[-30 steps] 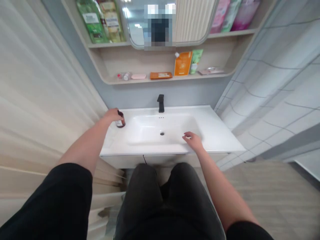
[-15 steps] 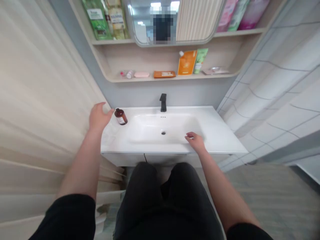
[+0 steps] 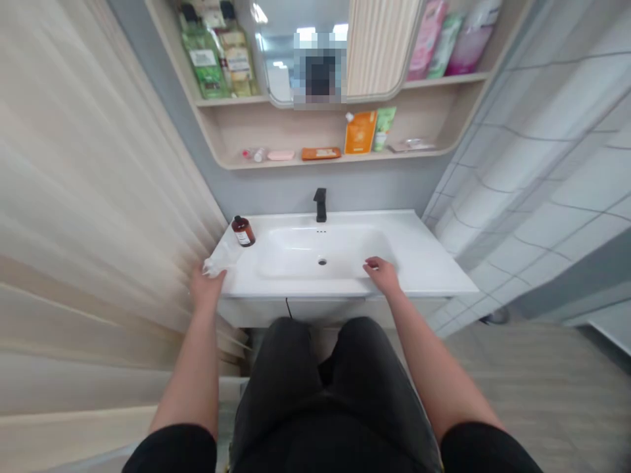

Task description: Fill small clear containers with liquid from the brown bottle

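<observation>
At the left end of the white washbasin counter [image 3: 428, 253], my left hand [image 3: 206, 287] is closed on the near side of a piece of clear crumpled plastic [image 3: 217, 261]. Its thumb lies on the right, while the other fingers are partly hidden by the plastic. Beyond it stands a brown bottle [image 3: 243, 231] with a dark cap and a white label, touched by neither hand. Over the right front part of the basin [image 3: 296, 269] is my right hand [image 3: 383, 274]. Its fingers are loosely curled, thumb and fingertips slightly apart, with nothing visible between them.
A black faucet [image 3: 321, 205] rises behind the basin. Above, a wall shelf [image 3: 276, 164] holds an orange pouch [image 3: 360, 133], a green tube [image 3: 383, 129], an orange packet [image 3: 321, 153] and several bottles around a mirror. A pale curtain [image 3: 113, 171] hangs close on the left.
My left hand has come down and nearer from beside the brown bottle, and has closed on the clear plastic. The right hand has stayed nearly in place. The view has shifted slightly.
</observation>
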Available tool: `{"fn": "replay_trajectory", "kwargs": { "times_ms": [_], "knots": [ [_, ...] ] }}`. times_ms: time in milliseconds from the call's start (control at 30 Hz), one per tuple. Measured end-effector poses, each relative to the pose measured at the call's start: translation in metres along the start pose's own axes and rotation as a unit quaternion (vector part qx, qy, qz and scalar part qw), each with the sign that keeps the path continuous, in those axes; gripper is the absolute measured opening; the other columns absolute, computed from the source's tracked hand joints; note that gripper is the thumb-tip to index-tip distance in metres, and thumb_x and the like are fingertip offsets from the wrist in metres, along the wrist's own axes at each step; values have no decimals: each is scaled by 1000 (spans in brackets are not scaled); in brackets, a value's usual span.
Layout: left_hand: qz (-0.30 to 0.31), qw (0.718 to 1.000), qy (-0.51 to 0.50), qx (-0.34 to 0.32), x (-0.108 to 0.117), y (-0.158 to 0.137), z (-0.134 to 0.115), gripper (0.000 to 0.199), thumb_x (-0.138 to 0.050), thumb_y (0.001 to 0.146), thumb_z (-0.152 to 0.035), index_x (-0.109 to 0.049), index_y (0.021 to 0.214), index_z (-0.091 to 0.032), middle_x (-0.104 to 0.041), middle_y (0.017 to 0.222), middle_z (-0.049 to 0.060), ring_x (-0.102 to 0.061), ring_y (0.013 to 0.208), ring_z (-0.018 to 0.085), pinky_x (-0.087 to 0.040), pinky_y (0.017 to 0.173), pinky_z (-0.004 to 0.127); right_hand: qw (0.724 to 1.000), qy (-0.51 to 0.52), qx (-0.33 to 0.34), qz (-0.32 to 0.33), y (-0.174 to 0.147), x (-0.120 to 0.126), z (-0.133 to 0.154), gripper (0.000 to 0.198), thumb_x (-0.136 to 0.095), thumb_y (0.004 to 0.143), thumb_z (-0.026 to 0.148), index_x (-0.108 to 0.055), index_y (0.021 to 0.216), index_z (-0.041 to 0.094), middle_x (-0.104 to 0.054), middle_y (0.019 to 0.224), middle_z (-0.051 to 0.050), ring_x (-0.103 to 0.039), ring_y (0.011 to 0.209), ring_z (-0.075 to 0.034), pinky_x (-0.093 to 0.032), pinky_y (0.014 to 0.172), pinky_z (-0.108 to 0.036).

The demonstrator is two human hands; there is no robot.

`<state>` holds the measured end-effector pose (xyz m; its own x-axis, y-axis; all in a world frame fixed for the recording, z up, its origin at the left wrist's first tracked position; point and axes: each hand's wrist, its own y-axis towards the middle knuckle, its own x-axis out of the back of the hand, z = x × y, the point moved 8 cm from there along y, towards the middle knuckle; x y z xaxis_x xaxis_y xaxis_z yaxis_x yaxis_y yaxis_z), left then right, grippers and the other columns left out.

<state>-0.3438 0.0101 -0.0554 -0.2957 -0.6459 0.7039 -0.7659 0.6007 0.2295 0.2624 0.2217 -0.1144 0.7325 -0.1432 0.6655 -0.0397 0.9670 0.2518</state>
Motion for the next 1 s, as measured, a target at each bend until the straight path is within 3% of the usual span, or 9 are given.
{"fn": "replay_trajectory", "kwargs": {
  "times_ms": [67,133,233,333,433,533,700,1000],
  "knots": [
    [-43,998,-43,7,3,-15,-1,79,-79,87,-51,-51,151,-17,-70,145,18,-71,129,33,-56,113,47,1000,8,12,-3,-2,1,3,25,-69,90,35,-81,108,22,-85,100,-9,-79,96,-28,-61,96,-43],
    [-33,993,-108,-30,-13,-35,-16,73,-82,84,-52,-58,144,-20,-73,138,15,-72,125,31,-56,112,46,999,24,32,0,-3,-1,9,27,-69,90,33,-81,111,21,-85,102,-10,-79,98,-28,-61,96,-44],
    [101,957,-251,-100,-68,-66,-62,61,-85,78,-48,-66,129,-22,-77,121,10,-75,112,29,-60,102,45,994,85,63,41,-5,-19,29,30,-72,86,28,-80,115,22,-84,106,-9,-79,99,-28,-63,92,-43],
    [252,882,-376,-127,-130,-98,-116,60,-90,74,-48,-71,125,-22,-78,120,10,-74,110,29,-61,100,46,971,173,101,131,-13,-54,64,46,-80,82,27,-77,128,25,-82,122,-10,-77,105,-27,-65,90,-41],
    [345,820,-435,-136,-178,-122,-162,73,-96,68,-42,-73,134,-21,-78,125,11,-73,112,29,-59,104,46,935,244,127,221,-23,-94,98,77,-91,74,30,-66,146,30,-71,146,-12,-72,123,-30,-65,95,-43],
    [402,776,-469,-132,-212,-138,-193,79,-97,68,-38,-72,141,-21,-78,128,12,-73,116,30,-56,110,47,924,294,108,218,-21,-119,112,96,-96,65,27,-57,153,30,-65,152,-12,-68,129,-31,-60,107,-48],
    [411,770,-468,-138,-238,-140,-203,67,-98,67,-33,-77,129,-19,-78,131,15,-72,123,32,-52,115,50,931,315,44,177,-10,-131,99,94,-92,63,21,-56,149,26,-73,134,-10,-72,117,-29,-56,111,-50],
    [417,767,-477,-100,-244,-138,-188,62,-101,57,-28,-79,114,-17,-80,123,14,-73,119,33,-54,111,52,948,269,55,162,-11,-131,93,83,-99,57,30,-64,132,26,-75,115,-5,-71,102,-26,-58,97,-44]
  ]
}}
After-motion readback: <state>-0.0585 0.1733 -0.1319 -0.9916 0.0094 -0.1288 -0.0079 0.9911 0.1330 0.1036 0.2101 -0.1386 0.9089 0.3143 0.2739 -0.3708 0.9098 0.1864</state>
